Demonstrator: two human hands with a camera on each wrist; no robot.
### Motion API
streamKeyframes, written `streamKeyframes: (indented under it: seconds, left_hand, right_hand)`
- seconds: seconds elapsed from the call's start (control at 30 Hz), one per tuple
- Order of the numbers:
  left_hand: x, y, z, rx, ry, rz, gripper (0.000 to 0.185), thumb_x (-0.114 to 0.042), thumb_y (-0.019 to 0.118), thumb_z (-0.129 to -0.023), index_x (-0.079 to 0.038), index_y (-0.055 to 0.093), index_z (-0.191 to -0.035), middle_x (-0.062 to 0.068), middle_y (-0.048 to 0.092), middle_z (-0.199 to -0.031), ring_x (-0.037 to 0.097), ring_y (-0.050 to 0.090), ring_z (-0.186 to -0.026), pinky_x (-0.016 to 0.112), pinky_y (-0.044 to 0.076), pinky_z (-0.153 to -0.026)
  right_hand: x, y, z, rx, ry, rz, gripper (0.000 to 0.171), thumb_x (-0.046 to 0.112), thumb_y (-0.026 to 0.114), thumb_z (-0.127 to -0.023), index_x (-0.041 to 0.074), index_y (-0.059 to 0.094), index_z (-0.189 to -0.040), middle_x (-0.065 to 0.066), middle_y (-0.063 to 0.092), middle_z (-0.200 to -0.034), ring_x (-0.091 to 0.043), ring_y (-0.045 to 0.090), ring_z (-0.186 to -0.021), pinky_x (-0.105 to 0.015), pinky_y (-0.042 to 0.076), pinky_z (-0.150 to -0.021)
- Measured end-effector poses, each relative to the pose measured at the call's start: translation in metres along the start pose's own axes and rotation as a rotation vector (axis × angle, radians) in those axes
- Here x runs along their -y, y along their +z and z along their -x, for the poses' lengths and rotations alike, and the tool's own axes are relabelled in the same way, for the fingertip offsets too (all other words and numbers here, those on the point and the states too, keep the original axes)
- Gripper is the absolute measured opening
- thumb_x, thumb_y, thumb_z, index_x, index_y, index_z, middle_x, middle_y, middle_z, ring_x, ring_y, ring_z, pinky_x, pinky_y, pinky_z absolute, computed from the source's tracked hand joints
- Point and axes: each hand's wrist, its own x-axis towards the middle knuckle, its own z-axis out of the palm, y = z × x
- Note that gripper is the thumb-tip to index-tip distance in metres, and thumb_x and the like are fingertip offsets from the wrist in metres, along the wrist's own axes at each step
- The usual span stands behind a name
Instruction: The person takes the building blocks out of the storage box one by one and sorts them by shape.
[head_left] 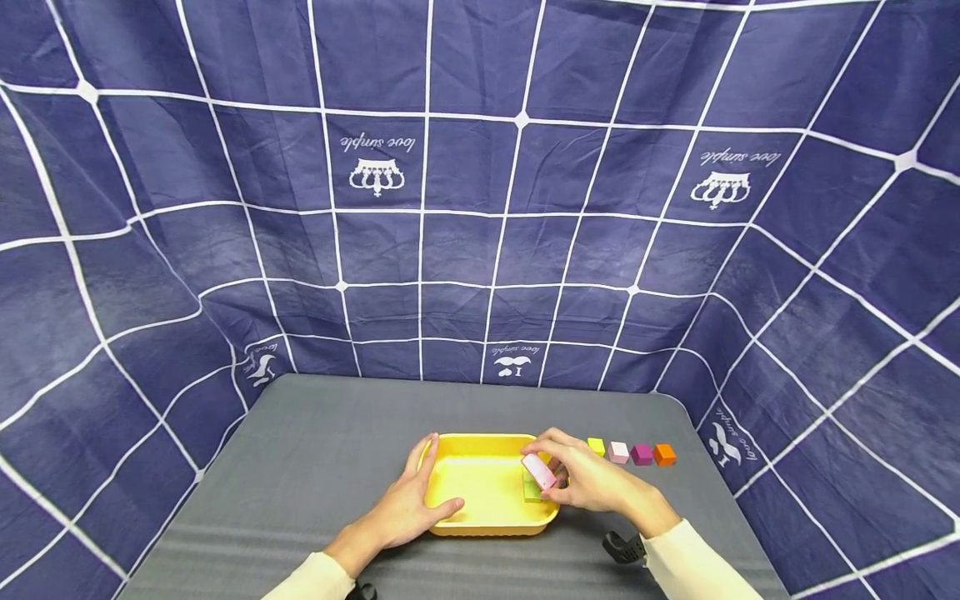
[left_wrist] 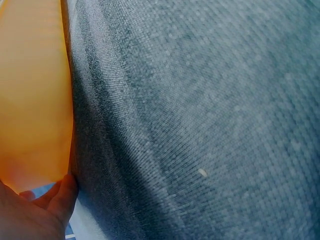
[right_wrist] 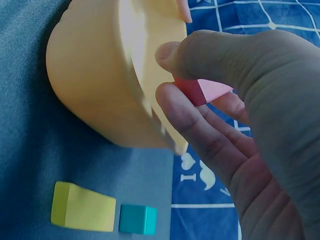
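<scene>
A pink block is pinched between the thumb and fingers of my right hand, above the right end of a yellow tray. Beneath it, a green block lies inside the tray, partly hidden by the pink block and the hand. My left hand grips the tray's left end, the thumb over the near rim and the fingers along the outer side. In the right wrist view the pink block shows between thumb and fingertips, beside the tray wall. The left wrist view has fingers against the tray's corner.
Right of the tray, a row holds a yellow block, a pale pink block, a purple block and an orange block. A yellowish block and a teal block lie on the grey cloth.
</scene>
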Motion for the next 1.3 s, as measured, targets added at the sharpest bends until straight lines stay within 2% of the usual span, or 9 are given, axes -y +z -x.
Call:
streamKeyframes:
  seconds: [0.23, 0.47, 0.6, 0.77, 0.87, 0.97, 1.3]
  left_hand:
    - [-0.001, 0.001, 0.001, 0.002, -0.010, 0.001, 0.122, -0.058, 0.088, -0.098, -0.010, 0.020, -0.188, 0.014, 0.023, -0.194, 0.050, 0.069, -0.146, 0.072, 0.056, -0.119]
    - [0.000, 0.003, 0.001, -0.004, -0.003, -0.006, 0.123, -0.060, 0.088, -0.098, -0.008, 0.021, -0.187, 0.015, 0.023, -0.193, 0.049, 0.069, -0.145, 0.072, 0.056, -0.118]
    - [0.001, 0.003, -0.001, -0.009, 0.002, -0.011, 0.124, -0.061, 0.087, -0.098, -0.007, 0.021, -0.187, 0.016, 0.023, -0.193, 0.051, 0.069, -0.145, 0.073, 0.056, -0.118]
    - [0.001, 0.003, -0.002, 0.009, -0.023, -0.002, 0.123, -0.060, 0.087, -0.099, -0.012, 0.018, -0.188, 0.013, 0.020, -0.195, 0.053, 0.065, -0.150, 0.078, 0.053, -0.119]
    - [0.000, 0.003, -0.002, 0.011, -0.029, 0.003, 0.123, -0.060, 0.087, -0.099, -0.013, 0.017, -0.189, 0.012, 0.020, -0.195, 0.052, 0.065, -0.150, 0.076, 0.053, -0.120]
    - [0.001, 0.003, -0.002, 0.012, -0.031, 0.003, 0.124, -0.061, 0.087, -0.099, -0.013, 0.016, -0.189, 0.012, 0.020, -0.195, 0.051, 0.065, -0.152, 0.072, 0.054, -0.122]
    - [0.001, 0.002, -0.001, 0.003, -0.021, 0.005, 0.123, -0.059, 0.087, -0.099, -0.013, 0.017, -0.189, 0.013, 0.021, -0.194, 0.052, 0.068, -0.146, 0.076, 0.055, -0.118]
  right_hand:
    - [0.000, -0.005, 0.015, -0.023, 0.049, -0.023, 0.067, -0.001, 0.094, -0.092, 0.004, 0.070, -0.153, -0.013, 0.065, -0.149, -0.012, 0.073, -0.115, -0.022, 0.069, -0.084]
    - [-0.006, -0.007, 0.030, -0.071, 0.070, 0.024, 0.069, 0.005, 0.098, -0.091, -0.001, 0.070, -0.154, -0.011, 0.069, -0.146, -0.006, 0.073, -0.108, -0.022, 0.068, -0.083]
    - [-0.009, -0.007, 0.040, -0.111, 0.067, 0.023, 0.071, 0.009, 0.099, -0.092, 0.000, 0.070, -0.155, -0.009, 0.070, -0.142, -0.001, 0.074, -0.100, -0.024, 0.069, -0.081]
    - [-0.016, -0.005, 0.054, -0.190, 0.000, 0.032, 0.070, 0.012, 0.103, -0.090, 0.004, 0.072, -0.152, -0.005, 0.073, -0.125, -0.005, 0.074, -0.094, -0.025, 0.069, -0.078]
    - [-0.021, -0.004, 0.062, -0.231, -0.018, 0.049, 0.068, 0.011, 0.105, -0.087, 0.007, 0.073, -0.147, -0.003, 0.074, -0.120, -0.005, 0.073, -0.089, -0.025, 0.069, -0.076]
    - [-0.026, -0.004, 0.069, -0.271, -0.019, 0.084, 0.067, 0.009, 0.106, -0.085, 0.007, 0.074, -0.143, -0.002, 0.076, -0.119, -0.003, 0.073, -0.089, -0.027, 0.068, -0.075]
    - [-0.039, -0.012, 0.088, -0.384, 0.016, 0.247, 0.068, 0.016, 0.112, -0.076, 0.014, 0.080, -0.136, 0.008, 0.076, -0.112, -0.010, 0.070, -0.089, -0.030, 0.061, -0.075]
